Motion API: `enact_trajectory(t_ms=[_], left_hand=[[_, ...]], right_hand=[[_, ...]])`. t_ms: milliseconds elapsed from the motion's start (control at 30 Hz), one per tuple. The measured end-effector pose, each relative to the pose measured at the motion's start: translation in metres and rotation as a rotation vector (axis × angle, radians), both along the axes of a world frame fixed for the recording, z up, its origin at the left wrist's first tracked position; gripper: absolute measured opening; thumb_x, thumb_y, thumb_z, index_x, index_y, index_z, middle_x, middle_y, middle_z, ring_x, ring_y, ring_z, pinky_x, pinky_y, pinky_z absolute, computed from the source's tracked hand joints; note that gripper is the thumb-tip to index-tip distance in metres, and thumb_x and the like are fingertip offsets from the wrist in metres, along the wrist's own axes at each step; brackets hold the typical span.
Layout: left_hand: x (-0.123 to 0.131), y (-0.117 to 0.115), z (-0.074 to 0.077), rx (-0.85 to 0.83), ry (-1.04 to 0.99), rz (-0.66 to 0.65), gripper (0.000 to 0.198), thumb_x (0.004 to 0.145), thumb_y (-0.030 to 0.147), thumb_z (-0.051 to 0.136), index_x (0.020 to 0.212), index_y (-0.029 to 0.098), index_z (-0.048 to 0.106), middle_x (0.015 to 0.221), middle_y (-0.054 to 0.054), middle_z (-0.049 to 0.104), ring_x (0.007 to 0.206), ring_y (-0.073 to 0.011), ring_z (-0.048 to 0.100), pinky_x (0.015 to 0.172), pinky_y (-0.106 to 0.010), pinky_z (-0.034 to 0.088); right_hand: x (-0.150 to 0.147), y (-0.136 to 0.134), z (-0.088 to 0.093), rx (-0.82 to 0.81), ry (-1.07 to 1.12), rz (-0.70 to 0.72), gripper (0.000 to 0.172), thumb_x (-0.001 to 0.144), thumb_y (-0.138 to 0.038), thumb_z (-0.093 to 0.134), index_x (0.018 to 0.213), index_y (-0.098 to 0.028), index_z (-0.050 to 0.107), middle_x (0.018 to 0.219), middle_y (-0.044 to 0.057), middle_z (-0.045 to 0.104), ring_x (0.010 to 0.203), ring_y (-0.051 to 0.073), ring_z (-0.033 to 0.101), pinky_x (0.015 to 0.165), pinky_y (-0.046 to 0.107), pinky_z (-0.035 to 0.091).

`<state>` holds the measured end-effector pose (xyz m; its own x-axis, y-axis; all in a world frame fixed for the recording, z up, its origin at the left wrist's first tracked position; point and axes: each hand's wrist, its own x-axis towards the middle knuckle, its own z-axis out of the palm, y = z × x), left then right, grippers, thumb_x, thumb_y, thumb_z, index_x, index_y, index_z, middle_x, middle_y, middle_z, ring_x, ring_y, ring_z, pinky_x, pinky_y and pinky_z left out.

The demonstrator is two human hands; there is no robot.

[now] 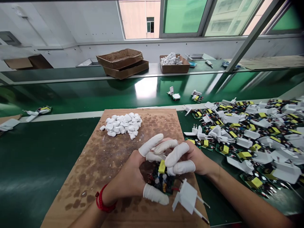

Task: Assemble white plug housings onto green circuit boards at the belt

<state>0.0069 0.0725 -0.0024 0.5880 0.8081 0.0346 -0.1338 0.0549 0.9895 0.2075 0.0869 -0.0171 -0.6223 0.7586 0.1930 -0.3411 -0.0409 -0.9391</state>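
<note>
My left hand (130,177), with white finger covers and a red cord bracelet, is closed around a circuit board (158,182). A yellow block-shaped component (162,167) stands on that board, among small capacitors and coils. From the other side, the curled, covered fingers of my right hand (182,158) are closed at the board's far right edge; what lies beneath them is partly hidden. A white plug casing (188,196) with two prongs hangs from the board's lower right by thin wires. Both hands are over a stained cardboard sheet (85,171).
A heap of white putty-like lumps (123,124) sits on the cardboard. Many boards with white casings (251,136) are spread at right. Two more units lie beyond, and another board (44,110) at left. On the back shelf are stacked cardboard trays (123,68) and a box of white pieces (174,68).
</note>
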Motion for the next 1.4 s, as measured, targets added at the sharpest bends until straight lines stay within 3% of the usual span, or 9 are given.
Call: enact_trajectory(t_ms=[167, 267, 500, 733, 867, 1033, 1200, 1300, 1400], left_hand=[[0.0, -0.004, -0.003, 0.027, -0.052, -0.047, 0.112, 0.044, 0.019, 0.09, 0.141, 0.028, 0.034, 0.134, -0.012, 0.053, 0.121, -0.0319, 0.051, 0.105, -0.046, 0.038], [0.001, -0.005, -0.003, 0.031, -0.085, -0.031, 0.108, 0.044, 0.026, 0.09, 0.139, 0.028, 0.038, 0.133, -0.012, 0.053, 0.122, -0.0326, 0.049, 0.108, -0.047, 0.034], [0.005, -0.008, 0.0, -0.107, -0.199, -0.053, 0.129, 0.036, 0.037, 0.091, 0.145, 0.029, 0.023, 0.121, -0.015, 0.06, 0.119, -0.0355, 0.051, 0.096, -0.047, 0.045], [0.008, -0.012, -0.001, -0.127, -0.158, -0.04, 0.125, 0.038, 0.034, 0.092, 0.144, 0.032, 0.026, 0.125, -0.011, 0.056, 0.108, -0.0326, 0.058, 0.099, -0.048, 0.042], [0.008, -0.011, -0.002, -0.103, -0.127, -0.023, 0.118, 0.04, 0.038, 0.09, 0.142, 0.029, 0.031, 0.123, -0.012, 0.056, 0.107, -0.0316, 0.058, 0.098, -0.047, 0.042], [0.009, -0.01, 0.003, -0.022, -0.06, -0.055, 0.093, 0.042, 0.041, 0.089, 0.126, 0.025, 0.054, 0.111, -0.009, 0.062, 0.106, -0.0313, 0.059, 0.098, -0.044, 0.044], [0.007, -0.012, 0.003, -0.055, -0.076, -0.015, 0.107, 0.041, 0.04, 0.09, 0.137, 0.029, 0.042, 0.118, -0.011, 0.06, 0.111, -0.0333, 0.056, 0.097, -0.044, 0.046], [0.006, -0.011, 0.001, -0.08, -0.1, -0.035, 0.11, 0.042, 0.042, 0.089, 0.139, 0.032, 0.038, 0.119, -0.009, 0.06, 0.11, -0.0325, 0.057, 0.099, -0.046, 0.044], [0.005, -0.01, -0.003, -0.114, -0.17, -0.039, 0.112, 0.044, 0.038, 0.089, 0.141, 0.034, 0.033, 0.123, -0.011, 0.058, 0.113, -0.0331, 0.056, 0.097, -0.047, 0.046]], right_hand=[[0.001, 0.0, 0.0, 0.146, -0.03, 0.053, 0.024, 0.075, -0.033, 0.073, 0.099, -0.03, 0.073, 0.121, 0.004, 0.063, 0.118, 0.022, 0.053, 0.096, 0.036, 0.045], [0.002, -0.001, 0.0, 0.188, -0.069, 0.044, 0.021, 0.077, -0.041, 0.07, 0.093, -0.029, 0.075, 0.12, 0.004, 0.064, 0.124, 0.022, 0.048, 0.104, 0.036, 0.038], [0.002, -0.004, -0.002, 0.301, -0.056, 0.146, 0.031, 0.077, -0.036, 0.07, 0.106, -0.026, 0.071, 0.135, 0.007, 0.053, 0.127, 0.027, 0.046, 0.107, 0.041, 0.034], [-0.001, -0.004, 0.003, 0.288, -0.097, 0.159, 0.009, 0.074, -0.032, 0.071, 0.073, -0.025, 0.075, 0.108, 0.005, 0.069, 0.125, 0.025, 0.047, 0.109, 0.037, 0.03], [-0.002, -0.004, -0.002, 0.211, -0.106, 0.14, 0.019, 0.068, -0.043, 0.075, 0.078, -0.027, 0.077, 0.121, 0.003, 0.063, 0.121, 0.025, 0.05, 0.104, 0.034, 0.037], [-0.008, -0.005, 0.001, 0.263, -0.078, 0.08, 0.035, 0.069, -0.058, 0.068, 0.059, -0.025, 0.074, 0.08, 0.006, 0.072, 0.105, 0.025, 0.059, 0.094, 0.037, 0.045], [-0.017, -0.007, 0.002, 0.256, 0.013, 0.072, 0.035, 0.071, -0.055, 0.068, 0.056, -0.024, 0.073, 0.072, 0.008, 0.07, 0.1, 0.023, 0.06, 0.083, 0.032, 0.049], [-0.019, -0.01, -0.002, 0.218, 0.03, 0.05, 0.036, 0.074, -0.057, 0.065, 0.066, -0.023, 0.076, 0.074, 0.009, 0.071, 0.105, 0.025, 0.058, 0.091, 0.034, 0.045], [-0.013, -0.012, -0.007, 0.096, 0.03, 0.114, 0.048, 0.083, -0.059, 0.05, 0.093, -0.02, 0.075, 0.091, 0.01, 0.072, 0.105, 0.026, 0.06, 0.094, 0.037, 0.044]])
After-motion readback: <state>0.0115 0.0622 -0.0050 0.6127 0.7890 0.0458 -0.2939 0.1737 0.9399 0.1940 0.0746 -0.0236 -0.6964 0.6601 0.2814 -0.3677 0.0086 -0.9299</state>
